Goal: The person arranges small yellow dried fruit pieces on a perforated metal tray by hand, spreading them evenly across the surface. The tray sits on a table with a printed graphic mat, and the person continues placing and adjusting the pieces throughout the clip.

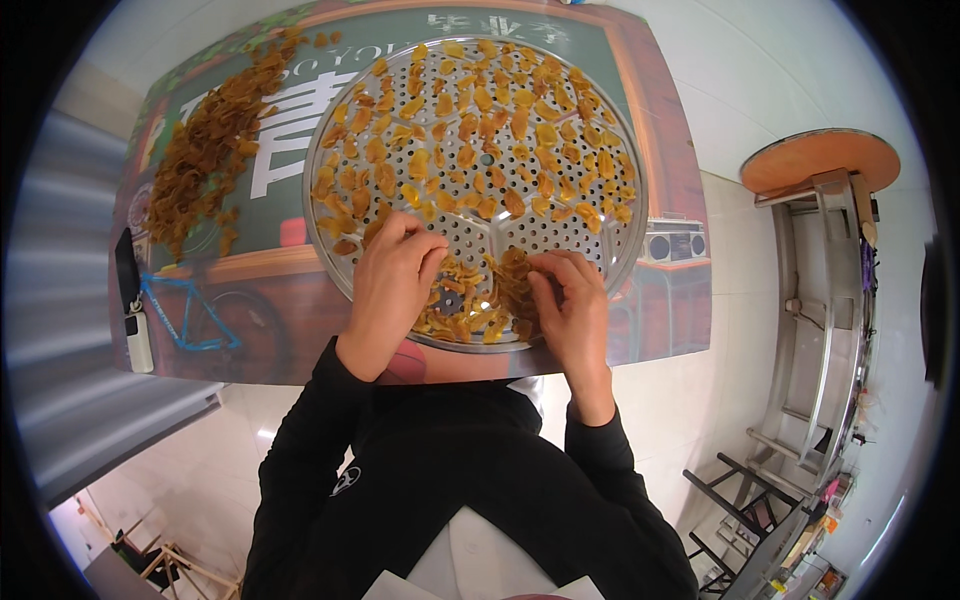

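A round perforated metal steamer tray (489,234) lies on a table with a printed cover. Amber dried slices (467,126) are spread over its far and middle parts. A denser heap of slices (516,289) lies at the tray's near edge. My left hand (399,289) is above the tray's near left part, thumb and forefinger tips together; whether a slice is between them cannot be seen. My right hand (568,300) touches the right side of the near heap with curled fingers, and what it may hold is hidden.
A large pile of similar slices (214,150) lies on the table cover (285,315) to the left of the tray. A key fob (138,341) with a black strap lies at the left edge. A metal ladder (832,285) and a round orange-topped stool (821,161) stand at the right.
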{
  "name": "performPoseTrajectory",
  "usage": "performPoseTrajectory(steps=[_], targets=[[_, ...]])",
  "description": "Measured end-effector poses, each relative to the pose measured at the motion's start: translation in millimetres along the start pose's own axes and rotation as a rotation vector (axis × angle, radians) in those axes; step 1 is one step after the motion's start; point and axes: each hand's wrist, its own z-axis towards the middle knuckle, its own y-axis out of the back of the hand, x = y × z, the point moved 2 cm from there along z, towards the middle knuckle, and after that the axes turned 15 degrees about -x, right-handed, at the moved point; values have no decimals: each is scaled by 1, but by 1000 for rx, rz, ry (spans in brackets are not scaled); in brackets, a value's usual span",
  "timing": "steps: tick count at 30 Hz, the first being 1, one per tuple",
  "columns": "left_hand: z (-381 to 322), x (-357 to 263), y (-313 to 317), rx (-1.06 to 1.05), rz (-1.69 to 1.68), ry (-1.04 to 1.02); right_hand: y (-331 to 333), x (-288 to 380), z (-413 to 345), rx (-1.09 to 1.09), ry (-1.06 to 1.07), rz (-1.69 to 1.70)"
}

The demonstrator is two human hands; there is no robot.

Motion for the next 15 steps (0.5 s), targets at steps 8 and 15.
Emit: performPoseTrajectory(steps=[8, 15], targets=[[-15, -6, 13, 67, 8, -62, -9, -1, 4, 57, 89, -65], [-28, -4, 24, 97, 34, 35, -21, 1, 7, 74, 162, -112]])
